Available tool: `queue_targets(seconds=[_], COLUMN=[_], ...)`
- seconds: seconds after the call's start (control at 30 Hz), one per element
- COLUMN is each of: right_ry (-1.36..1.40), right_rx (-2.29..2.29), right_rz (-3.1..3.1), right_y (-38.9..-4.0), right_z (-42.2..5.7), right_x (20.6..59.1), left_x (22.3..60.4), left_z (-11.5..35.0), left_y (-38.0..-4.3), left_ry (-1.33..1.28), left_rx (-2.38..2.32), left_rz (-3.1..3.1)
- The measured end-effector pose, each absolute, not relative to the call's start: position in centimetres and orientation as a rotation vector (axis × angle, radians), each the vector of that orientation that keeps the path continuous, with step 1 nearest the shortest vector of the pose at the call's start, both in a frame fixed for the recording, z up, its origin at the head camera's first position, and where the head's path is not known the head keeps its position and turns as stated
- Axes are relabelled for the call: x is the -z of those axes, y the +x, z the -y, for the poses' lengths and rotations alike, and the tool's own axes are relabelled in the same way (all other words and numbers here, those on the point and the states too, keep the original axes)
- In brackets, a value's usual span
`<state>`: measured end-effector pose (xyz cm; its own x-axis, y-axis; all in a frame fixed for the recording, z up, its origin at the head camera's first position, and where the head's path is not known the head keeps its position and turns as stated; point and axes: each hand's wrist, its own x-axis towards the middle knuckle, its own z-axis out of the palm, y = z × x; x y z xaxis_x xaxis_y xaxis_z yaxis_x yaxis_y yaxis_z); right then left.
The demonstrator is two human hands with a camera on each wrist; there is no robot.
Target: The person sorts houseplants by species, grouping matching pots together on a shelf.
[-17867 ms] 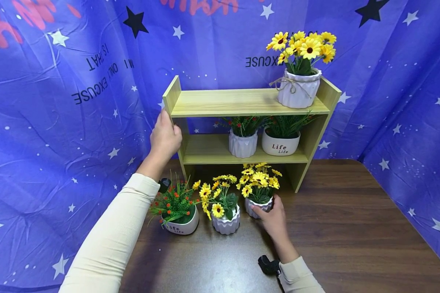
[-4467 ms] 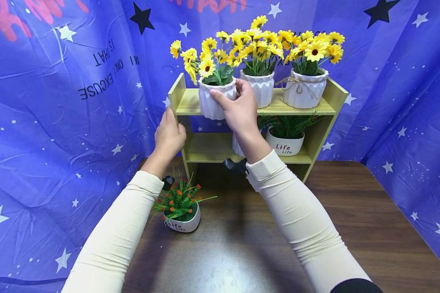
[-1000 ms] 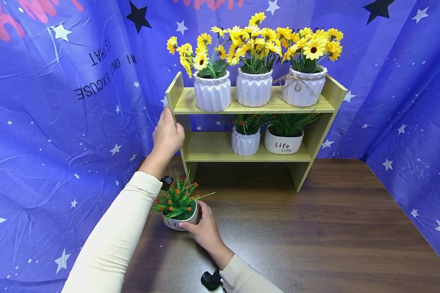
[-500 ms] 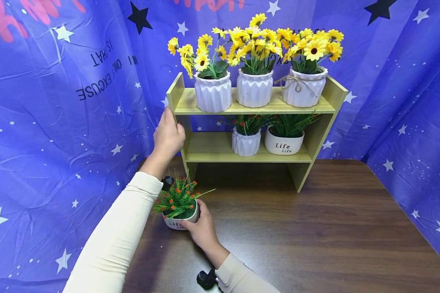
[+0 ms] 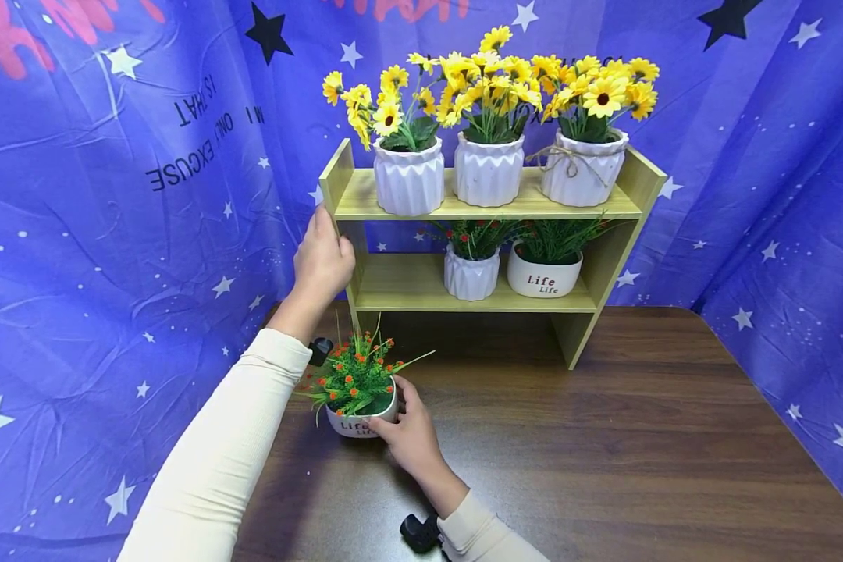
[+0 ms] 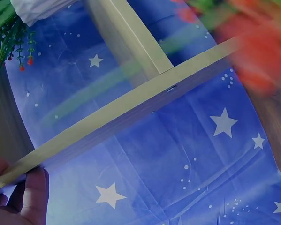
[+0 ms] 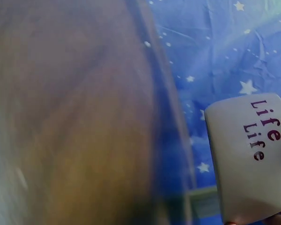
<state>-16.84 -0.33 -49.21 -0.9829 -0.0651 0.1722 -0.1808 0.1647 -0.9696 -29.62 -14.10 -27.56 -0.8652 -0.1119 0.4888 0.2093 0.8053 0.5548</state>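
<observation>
A white oval flower pot [image 5: 351, 424] marked "Life", with green grass and small orange-red flowers, is at the left front of the wooden shelf rack [image 5: 393, 199]. My right hand [image 5: 414, 437] grips its right side, thumb in front. In the right wrist view the pot [image 7: 246, 159] fills the right side, with fingertips at its lower edge. My left hand [image 5: 321, 257] holds the rack's left side panel near the top board. The left wrist view shows that hand [image 6: 30, 201] pinching the panel's edge [image 6: 107, 105], while blurred red flowers [image 6: 257, 51] cross the upper right.
Yellow daisies in white pots [image 5: 409, 181], [image 5: 488, 173], [image 5: 579, 173] line the top board. The middle board bears a ribbed pot [image 5: 471, 275] and another "Life" pot [image 5: 544, 273]. The brown table [image 5: 604, 453] spreads forward and right. A blue star-patterned curtain [image 5: 112, 257] stands behind and left.
Daisy pots were set on the top board earlier. In the last half second my right hand has moved the "Life" pot rightward, away from the left forearm. My left hand stays on the panel.
</observation>
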Motion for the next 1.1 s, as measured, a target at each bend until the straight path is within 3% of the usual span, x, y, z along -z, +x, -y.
queue_targets(seconds=[0.57,1.1], right_ry=[0.262,0.319], right_rx=[-1.898,-1.883], right_rz=[2.236,2.156], right_y=[-17.6,-21.9], right_z=[-5.3,-7.1], right_x=[44.0,38.5], left_x=[27.6,27.7], left_z=[14.4,14.3], left_y=[-29.6,-29.8], left_ry=[-0.115,-0.115], left_rx=[0.839,0.849], left_rz=[2.476,2.45])
